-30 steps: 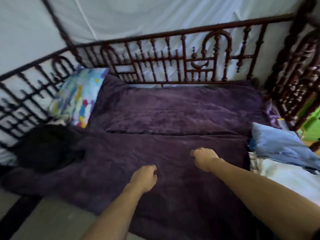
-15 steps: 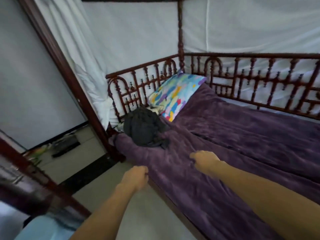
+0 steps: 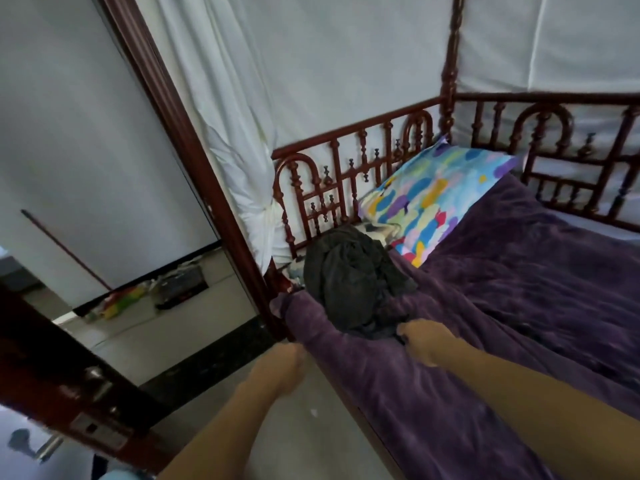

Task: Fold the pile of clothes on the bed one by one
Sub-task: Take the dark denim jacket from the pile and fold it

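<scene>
One dark garment (image 3: 353,282) only in sight, crumpled in a heap on purple blanket (image 3: 519,306), just in front of the pillow (image 3: 436,199). Pinches its near hem with right grip (image 3: 424,342), probably to drag it away from the pillow for folding. Holds left grip (image 3: 285,362) curled farther from the pillow, beside blanket edge; cannot tell whether grasping anything.

Blanket (image 3: 519,289) open to R; rail (image 3: 349,174) & pillow (image 3: 433,199) hem clothes pile (image 3: 349,275).

right hand (image 3: 427,342) forward; now at near edge of black clothes (image 3: 349,282) | left hand (image 3: 282,367) nearer bed corner
</scene>
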### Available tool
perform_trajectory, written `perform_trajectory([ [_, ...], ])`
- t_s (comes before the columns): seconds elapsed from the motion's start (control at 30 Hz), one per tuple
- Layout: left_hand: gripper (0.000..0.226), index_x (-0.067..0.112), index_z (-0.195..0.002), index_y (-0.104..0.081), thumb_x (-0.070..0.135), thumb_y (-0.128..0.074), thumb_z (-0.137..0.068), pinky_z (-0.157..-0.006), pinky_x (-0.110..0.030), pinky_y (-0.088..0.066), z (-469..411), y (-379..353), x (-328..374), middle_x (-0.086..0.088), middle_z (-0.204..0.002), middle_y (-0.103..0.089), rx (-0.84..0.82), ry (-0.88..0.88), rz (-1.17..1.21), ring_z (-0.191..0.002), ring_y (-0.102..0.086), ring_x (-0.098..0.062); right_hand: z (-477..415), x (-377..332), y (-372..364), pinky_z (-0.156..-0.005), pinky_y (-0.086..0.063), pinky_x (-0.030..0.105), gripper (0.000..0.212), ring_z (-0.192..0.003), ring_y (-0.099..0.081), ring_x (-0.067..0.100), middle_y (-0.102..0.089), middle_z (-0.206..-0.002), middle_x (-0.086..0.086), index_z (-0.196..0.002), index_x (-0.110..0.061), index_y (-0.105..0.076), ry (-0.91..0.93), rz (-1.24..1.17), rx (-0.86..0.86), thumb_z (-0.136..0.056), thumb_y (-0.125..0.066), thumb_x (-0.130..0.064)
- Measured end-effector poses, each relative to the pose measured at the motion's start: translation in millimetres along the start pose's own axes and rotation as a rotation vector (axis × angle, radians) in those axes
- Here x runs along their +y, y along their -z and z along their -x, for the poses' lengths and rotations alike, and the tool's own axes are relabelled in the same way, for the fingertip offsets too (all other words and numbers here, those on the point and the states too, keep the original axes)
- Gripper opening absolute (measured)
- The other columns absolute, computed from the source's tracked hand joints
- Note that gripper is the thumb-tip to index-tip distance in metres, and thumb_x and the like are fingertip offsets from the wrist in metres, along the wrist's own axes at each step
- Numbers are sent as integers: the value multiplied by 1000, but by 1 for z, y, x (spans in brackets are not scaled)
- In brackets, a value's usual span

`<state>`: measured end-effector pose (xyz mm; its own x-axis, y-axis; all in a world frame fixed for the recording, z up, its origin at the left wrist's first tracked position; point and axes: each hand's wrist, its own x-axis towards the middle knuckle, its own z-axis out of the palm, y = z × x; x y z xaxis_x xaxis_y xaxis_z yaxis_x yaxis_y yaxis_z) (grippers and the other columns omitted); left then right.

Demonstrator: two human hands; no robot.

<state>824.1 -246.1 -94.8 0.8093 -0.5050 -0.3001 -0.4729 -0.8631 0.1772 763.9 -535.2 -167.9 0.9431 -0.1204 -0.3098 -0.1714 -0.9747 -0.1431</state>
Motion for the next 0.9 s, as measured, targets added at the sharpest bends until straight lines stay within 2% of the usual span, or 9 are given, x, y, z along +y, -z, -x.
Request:
perform_trajectory([
  [0.07,33,15,-128,-53,23,-43,-97,-88,-33,-47,-28,15,-18,-7,-120,-62,21,18,-5,-107,-59,-23,-36,-6,10,-91,-48,39,40,-115,-54,30,-55,-129,9,-133,-17,-49,0,-13,-25,-94,-43,-14],
  [0.17,29,17,-121,-56,24,-43,-95,-82,-32,-47,-66,27,-46,-5,-115,-64,12,36,1,-102,-60,-22,-85,-18,22,-94,-47,38,39,-117,-53,29,-55,-130,8,-131,-19,-50,17,-8,-65,-92,-46,-20],
  [0.3,27,20,-115,-60,23,-44,-94,-82,-35,-49,-130,40,-83,-3,-113,-65,-9,39,18,-102,-61,-23,-153,-26,34,-93,-47,37,44,-119,-52,29,-53,-133,8,-133,-21,-49,10,-37,-62,-90,-47,-24],
  [0.47,7,26,-88,-57,26,-50,-92,-70,-31,-42,-222,55,-126,4,-83,-57,-20,-82,26,-89,-63,-24,-236,-24,33,-83,-45,34,43,-115,-54,29,-53,-133,8,-134,-22,-48,-85,-53,-60,-91,-44,-23],
  [0.57,13,22,-95,-62,26,-50,-91,-74,-30,-44,-281,65,-148,-5,-98,-66,-24,-135,13,-92,-63,-26,-277,-22,33,-81,-46,35,36,-112,-56,29,-56,-126,8,-125,-22,-53,-174,-81,-48,-90,-46,-25],
  [0.67,22,18,-107,-61,25,-46,-92,-81,-33,-46,-337,78,-163,-8,-112,-64,-49,-226,-68,-101,-60,-27,-311,-20,33,-81,-46,35,30,-110,-57,29,-57,-123,8,-119,-19,-55,-254,-119,-48,-91,-46,-24],
  [0.73,24,16,-108,-61,23,-44,-93,-81,-35,-47,-372,83,-165,-7,-109,-63,-55,-293,-75,-100,-59,-27,-326,-21,33,-79,-45,36,28,-109,-57,30,-57,-122,9,-118,-19,-55,-306,-158,-65,-91,-48,-24],
  [0.83,16,12,-96,-58,21,-44,-94,-73,-36,-45,-418,83,-158,-7,-96,-63,-90,-379,-81,-92,-60,-26,-349,-15,27,-79,-46,36,30,-110,-57,31,-58,-122,10,-118,-19,-56,-367,-218,-75,-90,-49,-26],
  [0.9,17,13,-101,-59,20,-45,-94,-77,-38,-48,-445,78,-150,-7,-99,-63,-117,-428,-94,-94,-60,-25,-364,-6,23,-81,-45,35,32,-112,-57,31,-57,-125,10,-120,-19,-57,-402,-253,-64,-90,-49,-27],
])
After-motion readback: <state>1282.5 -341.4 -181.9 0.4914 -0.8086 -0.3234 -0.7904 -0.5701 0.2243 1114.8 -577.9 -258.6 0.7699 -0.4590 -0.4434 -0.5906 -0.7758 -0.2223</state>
